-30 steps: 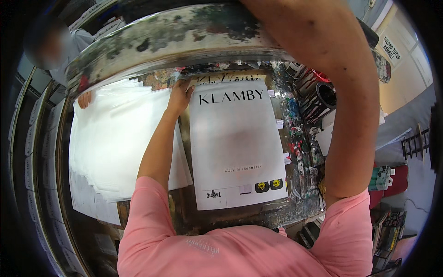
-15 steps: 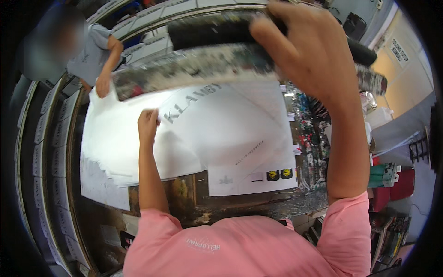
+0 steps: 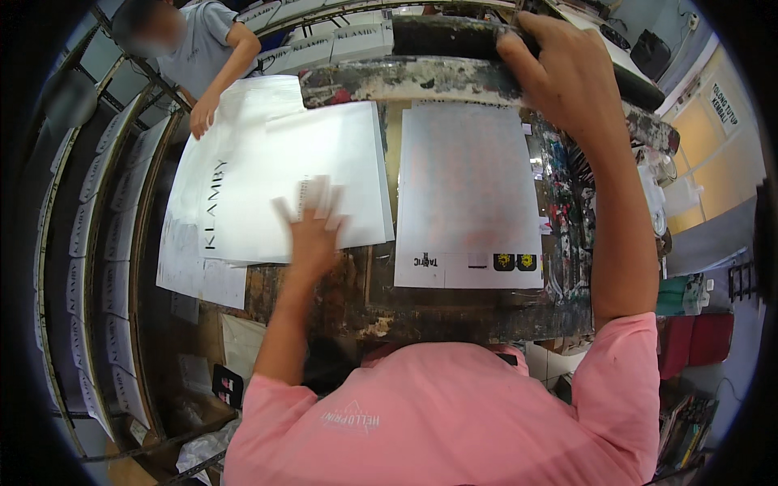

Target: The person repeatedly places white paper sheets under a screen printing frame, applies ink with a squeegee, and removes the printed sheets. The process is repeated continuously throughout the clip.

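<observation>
My left hand [image 3: 314, 235] is blurred by motion, its fingers spread over a pile of white printed sheets [image 3: 267, 186] on the left of the table. Dark lettering runs along the top sheet's left side. My right hand [image 3: 563, 69] is raised at the far right, thumb and fingers closed round the upper edge of a raised, paint-stained screen-printing frame [image 3: 389, 81]. Below the frame, a whitish sheet [image 3: 470, 182] with faint reddish marks lies on the printing table [image 3: 324, 304]. Small black-and-yellow emblems [image 3: 515, 262] show at its near edge.
A co-worker's hand [image 3: 203, 117] rests at the pile's far left corner. Racks of printed sheets [image 3: 121, 283] stand on the left, and more sheets [image 3: 356, 39] lie behind the frame. Thick splashes of dried paint [image 3: 559, 219] cover the table's right side. A teal container [image 3: 681, 296] stands at the right.
The lettered sheet that spanned the table now lies on the left pile, uncovering the reddish-marked sheet. My left hand has opened from a pinch. My right hand still holds the frame; the view has shifted.
</observation>
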`<action>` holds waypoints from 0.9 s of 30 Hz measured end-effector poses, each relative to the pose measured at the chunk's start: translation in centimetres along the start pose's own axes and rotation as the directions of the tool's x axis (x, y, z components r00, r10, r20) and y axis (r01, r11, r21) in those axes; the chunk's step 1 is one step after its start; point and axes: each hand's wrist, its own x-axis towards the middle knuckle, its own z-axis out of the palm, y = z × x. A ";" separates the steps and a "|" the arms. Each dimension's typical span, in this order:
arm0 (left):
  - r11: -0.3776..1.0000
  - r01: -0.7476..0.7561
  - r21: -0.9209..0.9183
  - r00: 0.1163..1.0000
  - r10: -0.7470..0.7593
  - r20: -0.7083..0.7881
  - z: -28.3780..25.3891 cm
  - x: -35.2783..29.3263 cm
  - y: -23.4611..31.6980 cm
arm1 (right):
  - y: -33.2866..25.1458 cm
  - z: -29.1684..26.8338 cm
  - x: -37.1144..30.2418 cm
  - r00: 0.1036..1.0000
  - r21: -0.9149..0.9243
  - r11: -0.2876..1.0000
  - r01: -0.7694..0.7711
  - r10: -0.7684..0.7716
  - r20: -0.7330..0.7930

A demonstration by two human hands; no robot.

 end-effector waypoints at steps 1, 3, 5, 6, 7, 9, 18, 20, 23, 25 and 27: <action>0.996 0.034 -0.078 0.999 -0.030 0.046 0.8 1.3 2.9 | -0.2 -0.3 0.4 0.999 0.011 0.999 -0.041 0.040 0.025; 0.991 0.061 -0.120 0.985 -0.040 0.169 2.1 2.8 6.3 | -0.6 -1.0 0.8 0.991 0.059 0.990 -0.128 0.126 0.047; 0.993 0.089 -0.075 0.976 -0.071 0.206 2.9 3.6 7.6 | -0.9 -1.5 0.8 0.996 0.050 0.995 -0.084 0.084 -0.006; 0.973 0.124 -0.193 0.961 -0.070 0.266 2.7 3.9 6.9 | -0.9 -1.7 0.8 0.998 0.047 0.997 -0.062 0.063 -0.026; 0.958 0.177 -0.225 0.945 -0.100 0.313 2.4 4.3 6.2 | -0.9 -1.8 0.7 0.998 0.052 0.997 -0.062 0.064 -0.027; 0.854 0.311 -0.416 0.907 -0.137 0.398 1.3 5.4 4.2 | -0.6 -1.7 0.8 0.997 0.072 0.995 -0.072 0.074 -0.025; 0.936 -0.071 -0.345 0.944 0.174 0.280 1.3 11.4 15.8 | 2.8 0.2 3.7 0.993 -0.017 0.999 0.045 -0.047 -0.113; 0.908 -0.161 -0.386 0.938 0.262 0.226 2.2 12.2 19.5 | 3.6 0.1 3.1 0.980 0.008 0.990 0.142 -0.139 -0.139; 0.845 -0.298 -0.444 0.935 0.352 0.041 3.1 14.4 24.8 | 3.9 -0.2 2.5 0.991 0.038 0.994 0.104 -0.101 -0.083; 0.816 -0.368 -0.446 0.925 0.372 -0.084 3.1 15.8 27.8 | 3.7 -0.5 2.4 0.996 0.049 0.996 0.081 -0.078 -0.047; 0.783 -0.345 -0.517 0.931 0.357 -0.080 2.9 16.9 29.9 | 3.4 -1.0 2.3 0.998 0.062 0.996 0.061 -0.059 -0.020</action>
